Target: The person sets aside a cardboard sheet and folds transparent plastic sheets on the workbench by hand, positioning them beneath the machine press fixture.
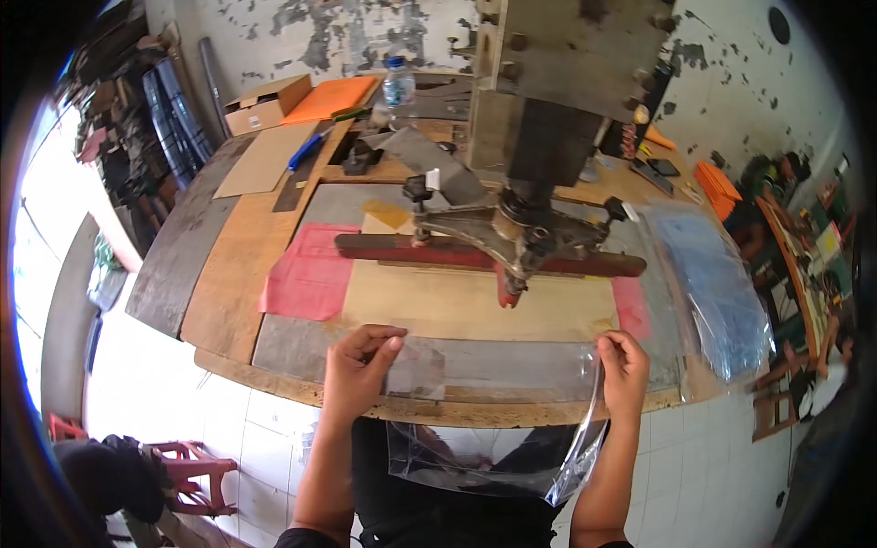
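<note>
A clear plastic sheet [484, 457] is stretched between my hands. It hangs over the front edge of the table, and its lower part droops in front of my black clothing. My left hand [361, 365] pinches the sheet's left upper corner between thumb and fingers. At the opposite corner, my right hand [624, 370] is closed on the sheet, with a folded strip trailing below it. Just beyond both hands lies a cream board [429, 306] on pink material [306, 274]. Above the board hangs a press head with a red bar [580, 265].
Transparent bluish plastic sheets [717, 283] are stacked on the right. A blue cutter [311, 151], a cardboard box [265, 105], an orange sheet [329, 98] and a water bottle [399, 89] are at the back left. Red stools [196, 475] stand lower left. People are visible at far right.
</note>
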Demonstrator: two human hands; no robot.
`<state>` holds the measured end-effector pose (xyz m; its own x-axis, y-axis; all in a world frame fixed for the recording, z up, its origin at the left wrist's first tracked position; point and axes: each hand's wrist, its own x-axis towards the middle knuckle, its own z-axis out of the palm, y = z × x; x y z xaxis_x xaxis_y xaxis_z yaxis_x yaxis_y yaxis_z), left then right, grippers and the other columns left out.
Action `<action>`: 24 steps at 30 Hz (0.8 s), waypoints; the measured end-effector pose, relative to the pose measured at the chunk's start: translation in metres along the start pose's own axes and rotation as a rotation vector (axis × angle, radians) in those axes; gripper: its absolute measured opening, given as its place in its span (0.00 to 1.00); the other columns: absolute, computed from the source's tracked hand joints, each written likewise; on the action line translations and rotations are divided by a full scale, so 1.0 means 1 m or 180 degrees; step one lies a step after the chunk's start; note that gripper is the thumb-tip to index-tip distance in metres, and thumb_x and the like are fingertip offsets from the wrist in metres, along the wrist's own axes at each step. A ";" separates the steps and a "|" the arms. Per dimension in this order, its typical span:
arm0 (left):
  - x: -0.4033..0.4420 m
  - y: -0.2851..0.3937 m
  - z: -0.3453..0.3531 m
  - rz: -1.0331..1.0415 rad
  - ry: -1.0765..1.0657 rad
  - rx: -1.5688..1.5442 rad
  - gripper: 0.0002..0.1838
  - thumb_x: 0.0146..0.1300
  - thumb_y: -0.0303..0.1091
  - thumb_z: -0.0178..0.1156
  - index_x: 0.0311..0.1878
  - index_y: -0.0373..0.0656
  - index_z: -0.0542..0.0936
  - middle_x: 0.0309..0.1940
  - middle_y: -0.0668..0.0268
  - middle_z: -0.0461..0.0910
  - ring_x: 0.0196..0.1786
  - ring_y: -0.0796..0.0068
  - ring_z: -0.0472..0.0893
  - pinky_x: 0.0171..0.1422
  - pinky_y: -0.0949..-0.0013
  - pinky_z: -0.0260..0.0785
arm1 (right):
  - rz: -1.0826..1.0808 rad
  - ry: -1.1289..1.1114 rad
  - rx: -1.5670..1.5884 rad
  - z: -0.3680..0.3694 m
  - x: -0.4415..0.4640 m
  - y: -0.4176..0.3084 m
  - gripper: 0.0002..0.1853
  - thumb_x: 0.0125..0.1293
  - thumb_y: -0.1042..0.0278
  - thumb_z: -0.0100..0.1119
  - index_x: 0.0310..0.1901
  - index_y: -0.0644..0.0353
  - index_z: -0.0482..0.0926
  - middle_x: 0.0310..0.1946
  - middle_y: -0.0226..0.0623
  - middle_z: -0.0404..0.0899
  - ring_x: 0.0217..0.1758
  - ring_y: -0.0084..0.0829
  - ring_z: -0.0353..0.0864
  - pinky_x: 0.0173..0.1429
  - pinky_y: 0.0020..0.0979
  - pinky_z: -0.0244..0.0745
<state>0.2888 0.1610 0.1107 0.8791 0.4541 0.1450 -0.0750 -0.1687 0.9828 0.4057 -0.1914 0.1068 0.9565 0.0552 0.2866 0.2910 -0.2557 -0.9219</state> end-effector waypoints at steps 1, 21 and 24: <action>0.000 0.002 0.000 -0.0055 -0.0074 -0.0074 0.11 0.73 0.30 0.65 0.51 0.32 0.85 0.34 0.66 0.89 0.33 0.89 0.77 0.39 0.80 0.68 | -0.0024 -0.0045 0.0010 0.000 0.000 0.001 0.10 0.75 0.68 0.65 0.43 0.67 0.83 0.31 0.29 0.81 0.32 0.17 0.77 0.39 0.22 0.72; -0.001 -0.001 0.000 -0.0236 0.0065 -0.0180 0.09 0.71 0.31 0.68 0.44 0.32 0.86 0.29 0.72 0.86 0.31 0.92 0.73 0.36 0.80 0.66 | 0.0016 -0.0002 0.0200 -0.001 -0.001 0.004 0.10 0.75 0.67 0.65 0.43 0.68 0.83 0.31 0.29 0.80 0.33 0.20 0.77 0.39 0.24 0.71; 0.000 0.001 0.001 -0.0212 0.0124 -0.0186 0.09 0.70 0.31 0.68 0.43 0.32 0.86 0.29 0.71 0.86 0.31 0.91 0.74 0.36 0.80 0.67 | 0.0113 -0.0086 0.0549 -0.004 -0.002 0.007 0.09 0.75 0.69 0.64 0.44 0.68 0.83 0.31 0.30 0.80 0.33 0.20 0.77 0.39 0.24 0.71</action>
<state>0.2889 0.1595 0.1116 0.8641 0.4965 0.0823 -0.0453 -0.0862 0.9952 0.4056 -0.1976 0.1006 0.9658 0.0756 0.2479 0.2542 -0.0888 -0.9631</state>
